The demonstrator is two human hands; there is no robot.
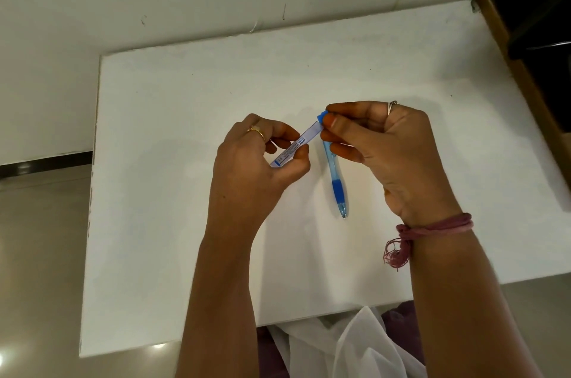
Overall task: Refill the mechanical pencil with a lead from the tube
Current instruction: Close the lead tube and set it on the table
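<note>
My left hand point(259, 158) holds a slim white lead tube point(296, 146) with a printed label, slanting up to the right. The tube's blue cap point(323, 116) is pinched between the thumb and forefinger of my right hand point(392, 152). A translucent blue mechanical pencil point(336, 180) with a darker blue grip runs down from under my right fingers, its tip towards me. Its upper end is hidden behind those fingers. Whether the fingers grip the pencil or it lies on the table, I cannot tell.
A white table point(185, 192) stands against a white wall, with floor showing to the left. A dark object on a wooden surface point(537, 37) sits beyond the right edge. A pink thread band point(432, 227) circles my right wrist. White cloth point(340, 343) lies below the near edge.
</note>
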